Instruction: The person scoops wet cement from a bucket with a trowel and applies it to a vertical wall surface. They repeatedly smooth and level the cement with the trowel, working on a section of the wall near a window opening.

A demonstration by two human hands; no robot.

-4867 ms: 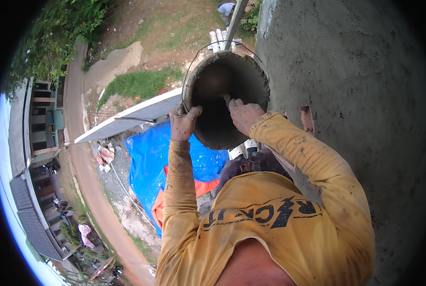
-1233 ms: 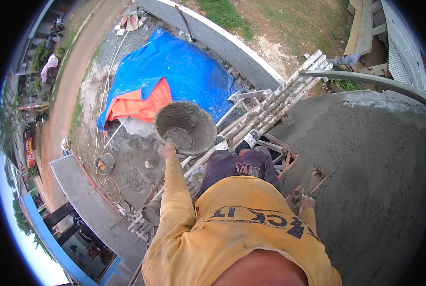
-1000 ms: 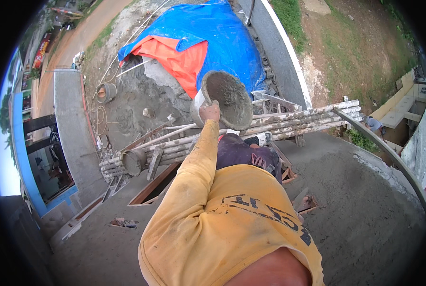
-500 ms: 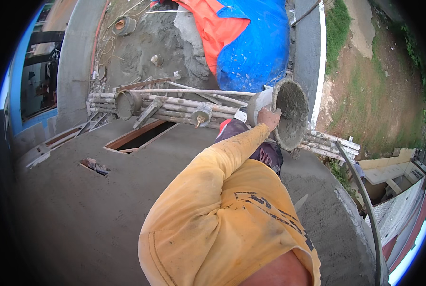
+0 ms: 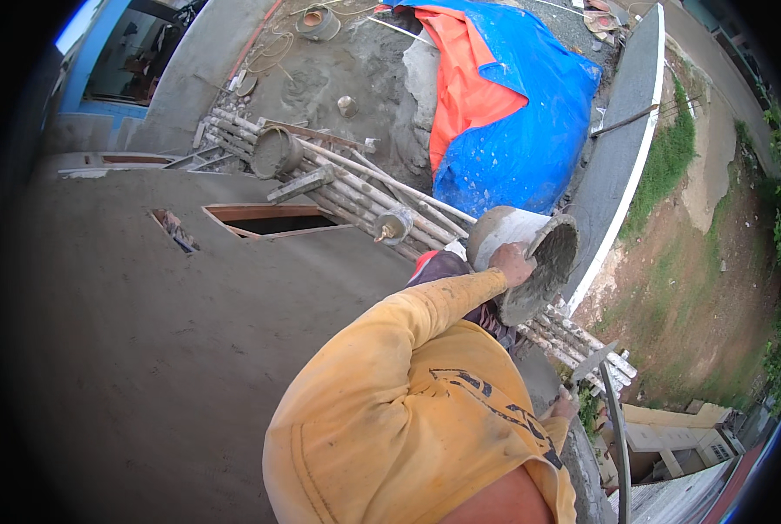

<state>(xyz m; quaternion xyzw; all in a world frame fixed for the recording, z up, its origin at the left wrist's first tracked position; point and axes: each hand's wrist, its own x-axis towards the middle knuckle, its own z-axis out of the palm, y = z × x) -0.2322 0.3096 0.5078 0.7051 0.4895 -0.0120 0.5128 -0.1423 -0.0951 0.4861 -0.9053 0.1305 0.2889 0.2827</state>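
Note:
A cement-crusted bucket (image 5: 501, 234) is tipped on its side by the bamboo scaffold, its mouth turned to the right and grey mortar coating the inside. My left hand (image 5: 512, 264) grips its rim, fingers wrapped over the edge. Lower right, my right hand (image 5: 565, 403) is closed around the handle of a trowel (image 5: 593, 360), whose grey blade points up and right beside the scaffold's end. The yellow sleeve and shirt hide most of my right arm. A grey plastered wall (image 5: 146, 341) spreads across the left.
Bamboo poles (image 5: 425, 229) run below, carrying another bucket (image 5: 276, 153) and a small pot (image 5: 393, 225). The plastered wall has a wood-framed opening (image 5: 259, 212). Beyond lie a blue tarp (image 5: 530, 113) and a low white-edged wall (image 5: 613, 175). A dark bar (image 5: 617, 445) stands near my right hand.
The view has turned and tilted. My right hand has come into sight with the trowel, of which only the blade showed before. My left hand keeps its hold on the tipped bucket.

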